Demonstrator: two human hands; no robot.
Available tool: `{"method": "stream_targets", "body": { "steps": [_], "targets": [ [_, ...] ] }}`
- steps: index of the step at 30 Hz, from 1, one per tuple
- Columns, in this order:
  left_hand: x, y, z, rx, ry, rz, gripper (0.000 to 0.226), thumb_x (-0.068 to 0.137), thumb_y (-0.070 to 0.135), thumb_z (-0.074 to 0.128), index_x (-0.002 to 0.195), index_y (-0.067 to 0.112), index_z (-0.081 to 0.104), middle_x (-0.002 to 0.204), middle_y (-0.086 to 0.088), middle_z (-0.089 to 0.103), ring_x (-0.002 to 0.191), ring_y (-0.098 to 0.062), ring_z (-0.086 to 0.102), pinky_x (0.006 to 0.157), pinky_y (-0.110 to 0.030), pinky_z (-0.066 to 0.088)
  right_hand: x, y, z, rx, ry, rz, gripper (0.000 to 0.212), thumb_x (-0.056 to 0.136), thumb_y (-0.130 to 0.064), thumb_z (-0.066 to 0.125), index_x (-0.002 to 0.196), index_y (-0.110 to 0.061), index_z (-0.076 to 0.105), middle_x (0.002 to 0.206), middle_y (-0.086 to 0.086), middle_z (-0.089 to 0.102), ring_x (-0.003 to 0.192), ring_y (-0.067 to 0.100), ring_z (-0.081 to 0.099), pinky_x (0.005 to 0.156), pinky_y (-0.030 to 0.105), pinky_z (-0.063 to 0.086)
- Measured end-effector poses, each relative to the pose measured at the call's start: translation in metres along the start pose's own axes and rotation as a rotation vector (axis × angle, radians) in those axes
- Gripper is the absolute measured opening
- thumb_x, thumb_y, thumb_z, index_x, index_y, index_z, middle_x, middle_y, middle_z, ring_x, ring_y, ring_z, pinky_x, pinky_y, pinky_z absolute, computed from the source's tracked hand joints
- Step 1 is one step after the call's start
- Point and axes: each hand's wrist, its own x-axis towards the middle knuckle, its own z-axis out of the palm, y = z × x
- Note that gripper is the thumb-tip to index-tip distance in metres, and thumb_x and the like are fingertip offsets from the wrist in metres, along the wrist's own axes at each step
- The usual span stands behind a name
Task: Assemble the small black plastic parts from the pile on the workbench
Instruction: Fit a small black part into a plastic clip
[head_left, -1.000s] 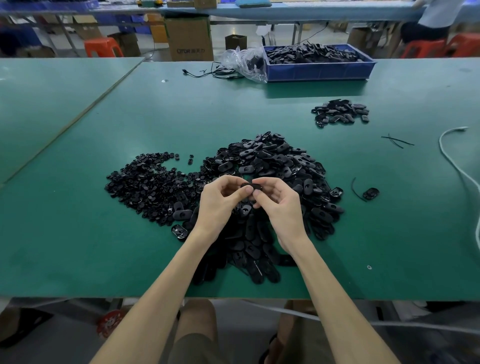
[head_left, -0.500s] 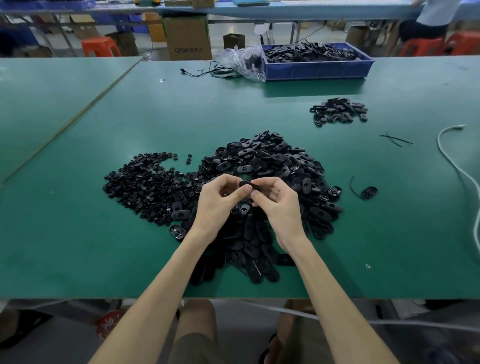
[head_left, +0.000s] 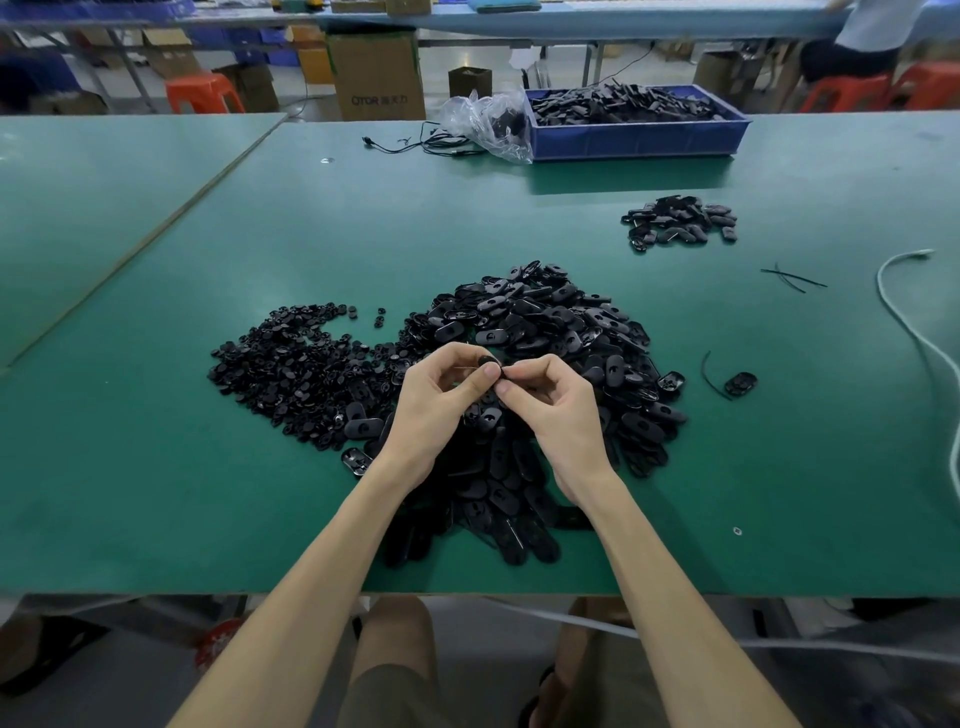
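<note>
Pile of oval black shells (head_left: 545, 332): large, loose. Small round pieces (head_left: 296, 364): flat spread touching the pile's left. Smaller heap (head_left: 680, 221): beyond the pile, right. Single part (head_left: 489, 362): pinched above the pile by left hand (head_left: 436, 405) and right hand (head_left: 558, 415).

Green workbench (head_left: 156, 493), second bench (head_left: 78, 218) alongside at left, orange stools (head_left: 203, 93), cardboard boxes (head_left: 376, 67), long blue-topped table (head_left: 649, 23) behind, pale floor (head_left: 441, 62).

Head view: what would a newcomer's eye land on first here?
A big pile of black oval parts fills the middle of the green workbench, with smaller round pieces spread to its left. Over it, the left grip and right grip pinch one small black part. A blue bin of parts sits at the far edge.
</note>
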Motion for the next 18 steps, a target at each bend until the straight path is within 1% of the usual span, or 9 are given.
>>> {"method": "stream_targets", "body": {
  "steps": [2, 5, 8, 10, 11, 13, 15, 17, 18],
  "targets": [
    [-0.0005, 0.0008, -0.0009, -0.008, -0.008, 0.005, 0.013, 0.096, 0.013, 0.071, 0.107, 0.007, 0.073, 0.099, -0.013, 0.076, 0.094, -0.025, 0.071, 0.09, -0.038, 0.057, 0.0, -0.0005, 0.0003, -0.016, -0.007, -0.006, 0.01, 0.091, -0.008, 0.08, 0.094, -0.014, 0.074, 0.094, -0.004, 0.077, 0.089, 0.008, 0.073, 0.081, 0.021, 0.056],
    [-0.0005, 0.001, -0.0005, 0.019, -0.005, 0.014, 0.016, 0.097, 0.009, 0.069, 0.112, 0.009, 0.075, 0.099, -0.013, 0.076, 0.091, -0.024, 0.071, 0.089, -0.041, 0.06, 0.0001, -0.0007, -0.0001, -0.031, -0.01, -0.004, 0.005, 0.093, -0.011, 0.078, 0.096, -0.012, 0.074, 0.091, -0.003, 0.078, 0.085, 0.007, 0.073, 0.077, 0.02, 0.055],
    [-0.0004, 0.0009, 0.0014, 0.051, -0.048, 0.034, 0.027, 0.1, 0.001, 0.062, 0.123, 0.009, 0.074, 0.102, -0.018, 0.073, 0.079, -0.017, 0.071, 0.079, -0.034, 0.062, -0.0001, -0.0013, 0.0006, -0.019, 0.003, -0.006, 0.005, 0.096, -0.016, 0.074, 0.101, -0.015, 0.073, 0.094, -0.003, 0.078, 0.084, 0.008, 0.073, 0.074, 0.021, 0.055],
    [0.0, -0.0004, 0.0028, 0.09, -0.064, 0.034, 0.028, 0.098, 0.0, 0.064, 0.124, 0.006, 0.072, 0.096, -0.018, 0.073, 0.072, -0.012, 0.069, 0.066, -0.026, 0.057, 0.0002, -0.0006, 0.0008, -0.001, 0.021, 0.006, 0.008, 0.096, -0.02, 0.073, 0.104, -0.017, 0.072, 0.097, 0.0, 0.077, 0.082, 0.008, 0.07, 0.073, 0.022, 0.055],
    [0.0001, -0.001, 0.0033, 0.095, -0.057, 0.026, 0.026, 0.096, 0.001, 0.068, 0.122, 0.005, 0.072, 0.093, -0.018, 0.074, 0.07, -0.012, 0.069, 0.062, -0.022, 0.054, 0.0003, -0.0001, 0.0007, -0.005, 0.025, 0.01, 0.009, 0.097, -0.021, 0.072, 0.105, -0.017, 0.073, 0.098, 0.002, 0.078, 0.082, 0.008, 0.069, 0.073, 0.023, 0.055],
    [0.0003, -0.0019, 0.0025, 0.068, -0.02, 0.006, 0.021, 0.091, 0.003, 0.075, 0.112, 0.002, 0.071, 0.092, -0.018, 0.076, 0.071, -0.015, 0.072, 0.064, -0.02, 0.054, 0.0009, 0.0011, -0.0001, -0.023, 0.018, 0.007, 0.007, 0.097, -0.021, 0.072, 0.104, -0.019, 0.074, 0.098, 0.003, 0.078, 0.081, 0.009, 0.068, 0.073, 0.023, 0.055],
    [0.0005, -0.0032, 0.0001, 0.022, 0.001, 0.001, 0.015, 0.09, 0.002, 0.076, 0.105, 0.002, 0.073, 0.091, -0.015, 0.077, 0.075, -0.017, 0.072, 0.068, -0.021, 0.056, 0.0012, 0.0022, -0.0006, -0.038, 0.006, -0.002, 0.007, 0.096, -0.018, 0.073, 0.102, -0.021, 0.075, 0.097, 0.0, 0.078, 0.081, 0.008, 0.069, 0.074, 0.023, 0.055],
    [0.0008, -0.0046, -0.0013, 0.0, 0.008, 0.005, 0.013, 0.09, 0.002, 0.075, 0.103, 0.004, 0.076, 0.093, -0.012, 0.078, 0.079, -0.02, 0.073, 0.071, -0.024, 0.058, 0.0014, 0.0031, -0.0005, -0.04, 0.01, -0.004, 0.011, 0.095, -0.013, 0.075, 0.103, -0.021, 0.075, 0.098, -0.002, 0.078, 0.086, 0.01, 0.072, 0.076, 0.025, 0.056],
    [0.0011, -0.005, -0.0016, -0.006, 0.005, 0.001, 0.014, 0.091, 0.001, 0.074, 0.104, 0.005, 0.077, 0.094, -0.012, 0.079, 0.082, -0.025, 0.074, 0.075, -0.029, 0.06, 0.0016, 0.0036, -0.0004, -0.04, 0.02, -0.003, 0.013, 0.094, -0.012, 0.076, 0.104, -0.02, 0.074, 0.098, -0.003, 0.078, 0.089, 0.011, 0.072, 0.077, 0.026, 0.056]
  ]
}}
